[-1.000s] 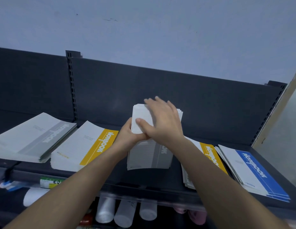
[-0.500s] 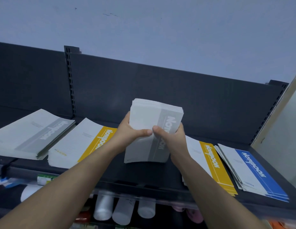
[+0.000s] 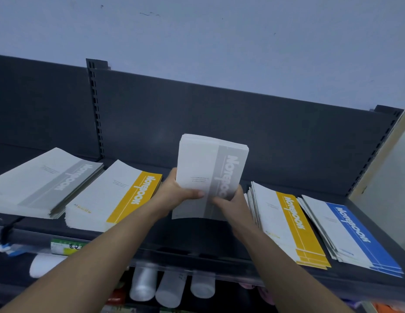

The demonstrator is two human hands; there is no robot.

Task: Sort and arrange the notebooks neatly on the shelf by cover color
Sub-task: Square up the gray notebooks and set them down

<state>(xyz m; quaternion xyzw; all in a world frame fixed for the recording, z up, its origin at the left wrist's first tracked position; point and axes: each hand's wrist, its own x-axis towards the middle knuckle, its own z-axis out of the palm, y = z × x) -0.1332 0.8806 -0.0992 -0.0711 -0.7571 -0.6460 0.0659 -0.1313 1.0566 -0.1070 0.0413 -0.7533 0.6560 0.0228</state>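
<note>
A stack of grey-striped notebooks (image 3: 210,168) stands tilted up off the dark shelf (image 3: 197,236) at its middle. My left hand (image 3: 174,193) grips its left edge with the thumb across the cover. My right hand (image 3: 233,203) holds its lower right edge. On the shelf lie four other piles: a grey-striped pile (image 3: 45,184) at far left, a yellow-striped pile (image 3: 115,197) beside it, a second yellow-striped pile (image 3: 287,224) right of my hands, and a blue-striped pile (image 3: 353,233) at far right.
The shelf's dark back panel (image 3: 264,136) rises behind the piles, with a slotted upright (image 3: 96,105) at left. Below the shelf edge stand white bottles (image 3: 169,288) and a price label (image 3: 65,247). A pale board (image 3: 387,177) closes the right end.
My right hand came off the top of the grey-striped stack and moved down to its lower right edge. The stack has tipped up, showing its full cover.
</note>
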